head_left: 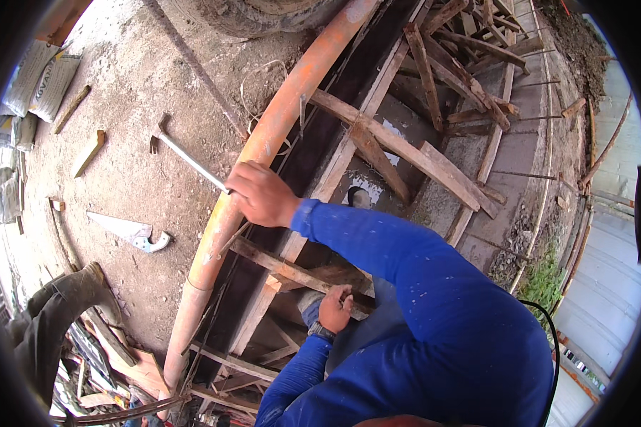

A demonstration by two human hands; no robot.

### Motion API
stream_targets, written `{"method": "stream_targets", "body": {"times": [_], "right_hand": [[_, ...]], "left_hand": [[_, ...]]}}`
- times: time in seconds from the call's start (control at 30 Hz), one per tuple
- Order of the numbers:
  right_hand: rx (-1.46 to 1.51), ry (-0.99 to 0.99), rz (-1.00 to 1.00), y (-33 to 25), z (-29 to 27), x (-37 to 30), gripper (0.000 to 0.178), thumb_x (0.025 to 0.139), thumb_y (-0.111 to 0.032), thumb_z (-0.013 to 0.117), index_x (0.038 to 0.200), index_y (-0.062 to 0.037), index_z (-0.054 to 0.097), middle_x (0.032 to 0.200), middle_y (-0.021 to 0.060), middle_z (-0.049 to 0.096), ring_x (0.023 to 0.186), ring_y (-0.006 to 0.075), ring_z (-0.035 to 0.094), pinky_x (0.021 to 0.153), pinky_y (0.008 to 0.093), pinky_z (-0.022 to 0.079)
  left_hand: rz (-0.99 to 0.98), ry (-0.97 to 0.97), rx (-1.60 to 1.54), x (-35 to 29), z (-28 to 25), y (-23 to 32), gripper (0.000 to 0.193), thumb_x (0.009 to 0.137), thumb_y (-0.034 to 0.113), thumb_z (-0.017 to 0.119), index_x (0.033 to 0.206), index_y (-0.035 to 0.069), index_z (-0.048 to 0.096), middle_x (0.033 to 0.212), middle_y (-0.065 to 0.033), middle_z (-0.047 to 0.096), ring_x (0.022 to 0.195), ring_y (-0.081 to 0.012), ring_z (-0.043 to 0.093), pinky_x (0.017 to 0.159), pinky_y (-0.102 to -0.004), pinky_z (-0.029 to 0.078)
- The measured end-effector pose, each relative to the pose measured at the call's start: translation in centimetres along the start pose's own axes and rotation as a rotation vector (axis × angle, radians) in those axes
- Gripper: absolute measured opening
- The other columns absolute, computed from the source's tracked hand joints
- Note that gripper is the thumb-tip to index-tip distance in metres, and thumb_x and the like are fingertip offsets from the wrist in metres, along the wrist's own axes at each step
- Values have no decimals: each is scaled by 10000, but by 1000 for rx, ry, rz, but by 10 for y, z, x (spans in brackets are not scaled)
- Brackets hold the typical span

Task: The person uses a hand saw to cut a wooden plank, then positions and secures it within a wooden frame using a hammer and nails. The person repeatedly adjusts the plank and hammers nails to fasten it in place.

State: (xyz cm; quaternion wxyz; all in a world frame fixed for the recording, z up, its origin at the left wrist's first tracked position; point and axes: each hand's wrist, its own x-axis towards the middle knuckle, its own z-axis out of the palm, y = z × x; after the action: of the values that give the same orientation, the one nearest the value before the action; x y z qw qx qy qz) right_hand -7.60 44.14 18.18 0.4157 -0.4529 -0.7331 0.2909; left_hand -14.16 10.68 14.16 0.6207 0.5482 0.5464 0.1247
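Observation:
My right hand (262, 196) is closed round the grip end of a claw hammer (192, 160), directly over a long orange pipe (278, 117). The hammer's metal shaft reaches left past the pipe, with its head above the dirt. Lower down, my left hand (335, 309), with a watch at its wrist, has its fingers curled in beside a wooden brace (281, 265). Whether anything small lies in those fingers is hidden. A handsaw (132, 231) with a pale handle rests on the ground to the left.
Wooden formwork braces (413, 167) cross a trench with wet patches, right of the pipe. Someone's boot and trouser leg (75, 299) show at lower left. Stacked sacks (43, 82) and a short wood offcut (89, 153) lie farther left. Metal sheeting (591, 263) borders the right.

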Motion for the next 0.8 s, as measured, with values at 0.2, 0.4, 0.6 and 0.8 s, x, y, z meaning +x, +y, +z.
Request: {"method": "stream_targets", "body": {"times": [0.2, 0.4, 0.6, 0.8], "right_hand": [[-27, -131, 411, 23, -99, -201, 117, 896, -66, 615, 1006, -60, 655, 978, 143, 632, 932, 406, 640, 808, 494, 532], [-127, -407, 703, 38, -170, -318, 137, 928, -123, 600, 1037, -68, 663, 1037, 161, 683, 973, 413, 666, 841, 513, 539], [-143, -327, 782, 63, -191, -316, 141, 930, -129, 613, 1036, -51, 664, 1038, 173, 687, 983, 429, 662, 853, 516, 536], [-110, -302, 787, 80, -205, -319, 135, 930, -124, 626, 1026, -39, 670, 1047, 181, 690, 964, 436, 659, 846, 511, 537]], "left_hand": [[150, 68, 18, 48, -30, 24, 245, 905, 25, 677, 1149, 26, 686, 998, -160, 685, 861, -325, 712, 770, -395, 571], [186, 123, 83, 95, -50, 41, 236, 916, 4, 651, 1149, 4, 685, 984, -136, 681, 849, -256, 714, 761, -348, 569], [199, 213, 78, 166, -51, 59, 241, 896, -3, 671, 1136, 15, 687, 962, -137, 678, 783, -260, 684, 729, -374, 550], [351, 347, 214, 246, -52, 98, 203, 870, 8, 691, 1071, 34, 675, 972, -153, 662, 786, -321, 670, 738, -417, 542]]}}
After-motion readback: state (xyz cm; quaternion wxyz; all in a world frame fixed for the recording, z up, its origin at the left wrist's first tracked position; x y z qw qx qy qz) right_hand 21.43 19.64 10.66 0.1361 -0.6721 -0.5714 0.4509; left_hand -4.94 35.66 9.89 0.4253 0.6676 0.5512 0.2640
